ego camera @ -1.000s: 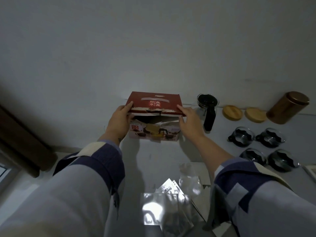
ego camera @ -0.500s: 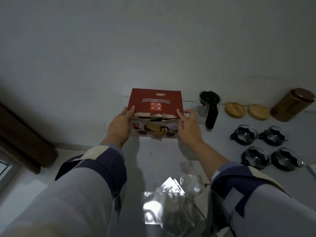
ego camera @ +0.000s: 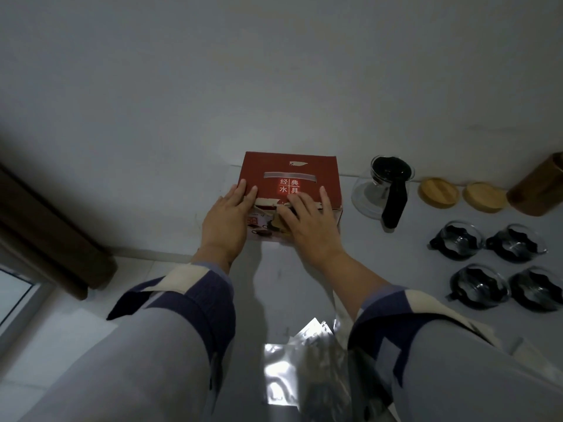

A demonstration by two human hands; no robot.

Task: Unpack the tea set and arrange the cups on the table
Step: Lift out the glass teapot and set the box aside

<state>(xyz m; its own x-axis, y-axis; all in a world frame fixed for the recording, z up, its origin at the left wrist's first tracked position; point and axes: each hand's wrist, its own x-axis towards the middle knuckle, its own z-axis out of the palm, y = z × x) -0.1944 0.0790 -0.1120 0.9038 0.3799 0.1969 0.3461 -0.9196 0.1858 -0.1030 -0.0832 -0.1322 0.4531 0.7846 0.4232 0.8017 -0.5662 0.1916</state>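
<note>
Dim white table [ego camera: 274, 287], bare wall [ego camera: 274, 71]

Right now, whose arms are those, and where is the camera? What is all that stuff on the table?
The camera sits on a person's head and looks down, so you see their own two arms. No robot here, just bare hands. The left hand and the right hand both lie flat on a red box, pressing its top; neither has a grip around anything. The box stands on a white table near the wall. To its right stands a glass teapot with a black handle, then two round wooden lids and a brown jar. In front of those sit four glass cups with dark holders, two by two. Near the person lie shiny plastic bags.
</note>
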